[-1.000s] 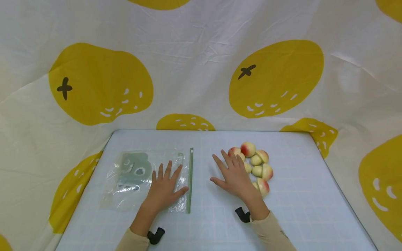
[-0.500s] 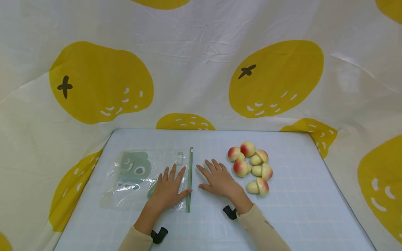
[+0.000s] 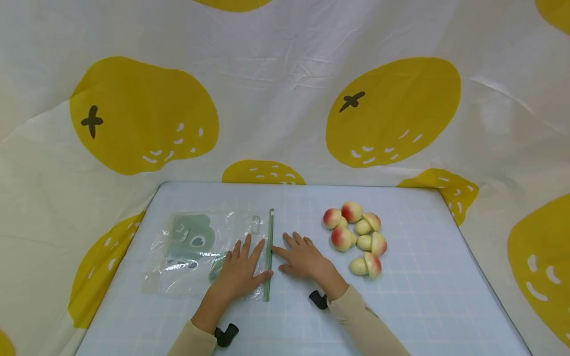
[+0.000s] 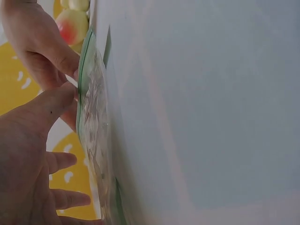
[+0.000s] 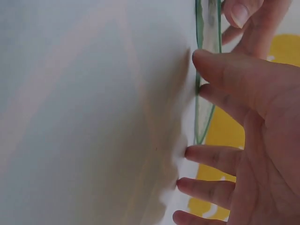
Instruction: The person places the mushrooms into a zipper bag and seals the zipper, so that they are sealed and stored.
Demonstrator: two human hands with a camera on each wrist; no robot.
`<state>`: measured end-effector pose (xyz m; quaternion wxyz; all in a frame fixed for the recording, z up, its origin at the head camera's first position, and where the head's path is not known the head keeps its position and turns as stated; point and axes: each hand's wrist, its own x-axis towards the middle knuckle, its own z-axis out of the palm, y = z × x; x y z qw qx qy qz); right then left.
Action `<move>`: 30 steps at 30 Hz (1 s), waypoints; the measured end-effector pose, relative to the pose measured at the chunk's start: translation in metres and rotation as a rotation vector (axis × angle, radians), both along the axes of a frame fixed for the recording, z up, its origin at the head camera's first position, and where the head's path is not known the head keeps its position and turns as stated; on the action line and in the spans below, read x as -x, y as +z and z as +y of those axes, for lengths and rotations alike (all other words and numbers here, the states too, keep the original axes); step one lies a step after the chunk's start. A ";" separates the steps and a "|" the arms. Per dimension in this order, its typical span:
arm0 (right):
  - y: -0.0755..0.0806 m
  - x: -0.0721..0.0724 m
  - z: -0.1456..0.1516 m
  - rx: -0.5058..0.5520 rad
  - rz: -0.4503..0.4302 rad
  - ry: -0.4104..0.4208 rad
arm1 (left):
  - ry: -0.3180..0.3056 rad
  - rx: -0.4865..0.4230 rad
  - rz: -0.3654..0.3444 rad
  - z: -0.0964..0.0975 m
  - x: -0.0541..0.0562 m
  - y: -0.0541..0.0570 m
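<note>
A clear zip-top bag (image 3: pixel 196 235) with a green cartoon print lies flat on the left of the table, its green zip edge (image 3: pixel 270 222) facing right. Over the bag's lower right part rests my left hand (image 3: pixel 237 274), fingers spread, thumb reaching to the zip edge. My right hand (image 3: pixel 304 261) is just beyond that edge, its fingers straight or slightly bent and the index fingertip right at the green strip. In the right wrist view, the bag's two green lips (image 5: pixel 198 28) stand apart, with the right thumb (image 5: pixel 220 65) and index finger beside the near lip.
Several mushroom-shaped pieces (image 3: pixel 343 239) with red-tinted cream caps lie in a group to the right of my right hand. A white curtain (image 3: pixel 285 99) with yellow fruit prints hangs behind the pale table (image 3: pixel 445 296). Black wrist mounts (image 3: pixel 226 335) stick out from both sleeves.
My right hand has moved left, away from the mushroom-shaped pieces, to the bag's zip edge. The left hand has shifted slightly right, its thumb now over the zip edge.
</note>
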<state>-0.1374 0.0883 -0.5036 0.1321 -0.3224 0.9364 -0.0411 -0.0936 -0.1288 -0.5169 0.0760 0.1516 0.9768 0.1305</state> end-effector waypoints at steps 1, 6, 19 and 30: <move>0.000 0.000 -0.001 -0.010 0.003 -0.001 | -0.001 -0.002 -0.002 0.001 0.000 0.000; -0.002 0.000 -0.004 -0.055 0.040 0.005 | -0.001 0.023 -0.003 0.004 -0.001 0.003; -0.005 -0.001 -0.004 -0.088 0.062 0.011 | -0.014 0.049 -0.002 0.014 -0.004 0.005; -0.006 0.000 -0.002 -0.099 0.077 0.013 | 0.006 0.003 0.000 0.020 -0.007 0.002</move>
